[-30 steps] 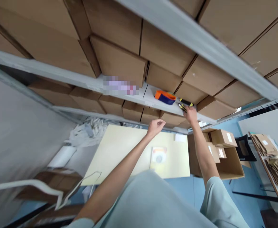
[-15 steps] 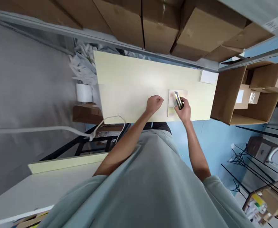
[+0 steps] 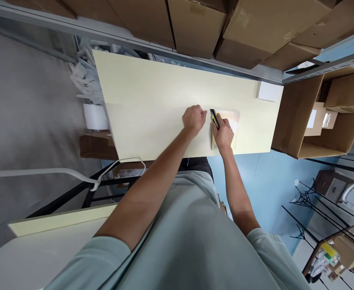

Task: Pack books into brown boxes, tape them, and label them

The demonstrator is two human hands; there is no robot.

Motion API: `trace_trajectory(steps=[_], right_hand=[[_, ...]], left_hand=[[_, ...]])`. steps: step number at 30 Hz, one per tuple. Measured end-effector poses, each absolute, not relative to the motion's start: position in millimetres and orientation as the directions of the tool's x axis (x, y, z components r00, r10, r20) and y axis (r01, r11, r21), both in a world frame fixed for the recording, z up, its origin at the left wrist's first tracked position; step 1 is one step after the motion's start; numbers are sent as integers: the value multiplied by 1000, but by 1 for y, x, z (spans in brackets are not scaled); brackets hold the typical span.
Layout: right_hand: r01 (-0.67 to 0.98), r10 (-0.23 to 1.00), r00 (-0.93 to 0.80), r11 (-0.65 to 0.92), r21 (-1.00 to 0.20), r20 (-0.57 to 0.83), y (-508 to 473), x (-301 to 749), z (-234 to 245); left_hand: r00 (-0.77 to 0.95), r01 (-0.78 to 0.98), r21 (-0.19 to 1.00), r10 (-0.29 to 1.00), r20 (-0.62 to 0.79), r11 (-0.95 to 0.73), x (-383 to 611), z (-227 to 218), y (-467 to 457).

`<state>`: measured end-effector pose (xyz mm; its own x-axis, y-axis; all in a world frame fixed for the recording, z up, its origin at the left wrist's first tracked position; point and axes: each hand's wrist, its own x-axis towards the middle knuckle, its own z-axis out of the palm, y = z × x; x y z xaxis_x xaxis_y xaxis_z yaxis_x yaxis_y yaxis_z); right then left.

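My right hand (image 3: 223,135) grips a black and yellow utility knife (image 3: 215,119). The knife's front end points away from me, over the left edge of a pale, square, flat stack (image 3: 234,121). Part of that stack is covered by the hand. Just to the left, my left hand (image 3: 194,120) is closed above the cream tabletop (image 3: 146,96), its knuckles facing away from me. Its fingers curl under, so whatever they may hold is hidden. A narrow gap separates this hand from the knife.
A white box (image 3: 268,91) sits at the table's far right corner. Brown cartons (image 3: 195,30) line a shelf over the back edge. An open carton (image 3: 298,117) stands to the right. A white cable (image 3: 59,170) hangs at the left, near a white roll (image 3: 95,117).
My right hand has moved left with the utility knife, whose front end now lies at the stack's left edge. My left hand has gone farther forward over the table. The view has shifted slightly.
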<state>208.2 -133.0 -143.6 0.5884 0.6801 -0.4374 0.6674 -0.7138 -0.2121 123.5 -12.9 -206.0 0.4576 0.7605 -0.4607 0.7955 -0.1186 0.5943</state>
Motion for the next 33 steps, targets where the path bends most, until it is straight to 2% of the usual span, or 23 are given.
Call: trace_trajectory(steps=[4,11,17,33], right_hand=[[683,649,585,-718,-135,-486,-127,206,-138],[692,630,594,-717,-83,-500,-121,195,-130],[687,618,618,-725,-47,-486,-128,181,-128],[717,575,575,-697,20,-582,-188,153,-118]], left_hand=[[425,806,587,766,-483,-77,127,-204,-15],[425,809,585,743,-518,-55,127,-201,-11],[420,809,586,738,-528,-41,127,-196,-11],[424,800,599,748,-510,-45,127,-213,-13]])
